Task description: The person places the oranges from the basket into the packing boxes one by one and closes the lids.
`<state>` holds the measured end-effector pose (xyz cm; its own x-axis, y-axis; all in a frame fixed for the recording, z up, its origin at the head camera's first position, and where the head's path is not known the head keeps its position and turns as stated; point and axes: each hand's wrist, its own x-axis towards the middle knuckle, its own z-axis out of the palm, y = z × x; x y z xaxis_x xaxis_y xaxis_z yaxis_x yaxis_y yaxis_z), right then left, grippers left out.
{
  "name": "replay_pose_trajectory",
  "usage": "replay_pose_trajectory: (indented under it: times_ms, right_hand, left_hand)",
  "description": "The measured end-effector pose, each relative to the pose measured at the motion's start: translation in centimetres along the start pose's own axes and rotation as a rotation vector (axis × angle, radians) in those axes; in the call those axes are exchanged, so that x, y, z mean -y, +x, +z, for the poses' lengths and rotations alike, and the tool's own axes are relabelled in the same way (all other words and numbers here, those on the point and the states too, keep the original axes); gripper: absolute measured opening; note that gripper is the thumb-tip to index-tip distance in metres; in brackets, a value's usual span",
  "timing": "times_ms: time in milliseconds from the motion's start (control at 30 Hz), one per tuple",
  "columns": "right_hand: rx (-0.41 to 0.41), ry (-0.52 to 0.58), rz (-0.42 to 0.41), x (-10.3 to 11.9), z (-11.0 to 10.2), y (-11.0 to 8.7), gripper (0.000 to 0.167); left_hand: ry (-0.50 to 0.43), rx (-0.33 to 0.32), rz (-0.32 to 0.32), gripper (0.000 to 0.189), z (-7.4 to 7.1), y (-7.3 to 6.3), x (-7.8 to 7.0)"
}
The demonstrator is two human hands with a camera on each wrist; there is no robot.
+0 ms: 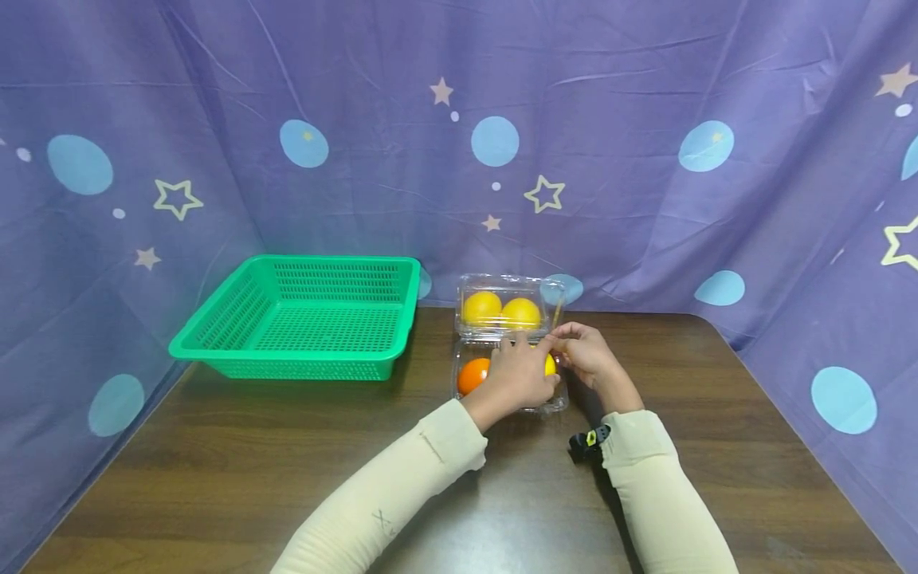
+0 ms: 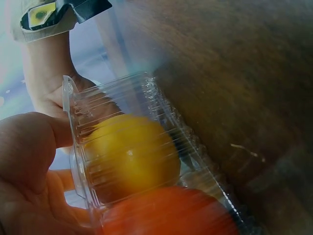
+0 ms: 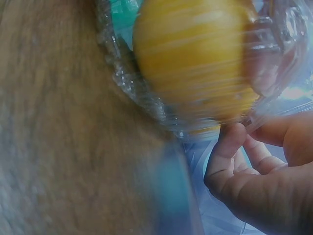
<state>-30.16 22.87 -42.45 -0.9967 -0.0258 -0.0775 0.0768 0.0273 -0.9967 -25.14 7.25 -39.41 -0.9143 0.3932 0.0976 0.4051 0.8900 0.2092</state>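
A clear plastic box (image 1: pixel 459 399) stands on the table, with an orange-red round fruit (image 1: pixel 473 375) on its left and a yellow round fruit (image 2: pixel 132 156) on its right. My left hand (image 1: pixel 518 373) lies across the top of this box, fingers spread and touching near its rim, as the left wrist view also shows. At the box's right far corner, my right hand (image 1: pixel 586 355) pinches the plastic edge between thumb and forefinger. Both hands' fingertips meet closely there. Ribbed plastic covers the fruit's side in the left wrist view.
Right behind, a second clear box (image 1: pixel 502 279) holds two yellow fruits (image 1: pixel 521 314). A green plastic basket (image 1: pixel 294 368) sits to the left at the back of the wooden table (image 1: pixel 344 462). A patterned curtain (image 1: pixel 610 104) hangs along the back and sides.
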Motion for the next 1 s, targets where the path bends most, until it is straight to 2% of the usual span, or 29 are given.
replay_pose_trajectory:
  times_ms: [167, 300, 467, 700, 833, 1000]
  right_hand:
    - [0.003, -0.012, 0.01, 0.2, -0.1, -0.1, 0.003]
    - [0.008, -0.022, 0.009, 0.2, -0.1, -0.2, 0.008]
    - [0.003, -0.011, 0.011, 0.1, 0.0, -0.2, 0.002]
    - [0.005, -0.001, 0.017, 0.1, 0.0, 0.0, 0.006]
    - [-0.011, -0.005, 0.011, 0.1, 0.0, 0.0, 0.005]
    - [-0.005, -0.002, 0.011, 0.0, 0.0, -0.1, 0.004]
  left_hand:
    - [0.033, 0.016, 0.011, 0.07, 0.1, -0.1, 0.2]
    - [0.07, -0.005, 0.025, 0.07, 0.1, -0.2, 0.6]
    - [0.082, -0.041, 0.04, 0.063, -0.3, -0.3, 1.1]
    - [0.034, -0.137, 0.076, 0.056, -1.9, -0.9, 2.1]
    - [-0.011, -0.203, 0.062, 0.052, -2.7, -1.1, 3.1]
    - [-0.092, -0.288, 0.033, 0.047, -2.7, -1.3, 4.6]
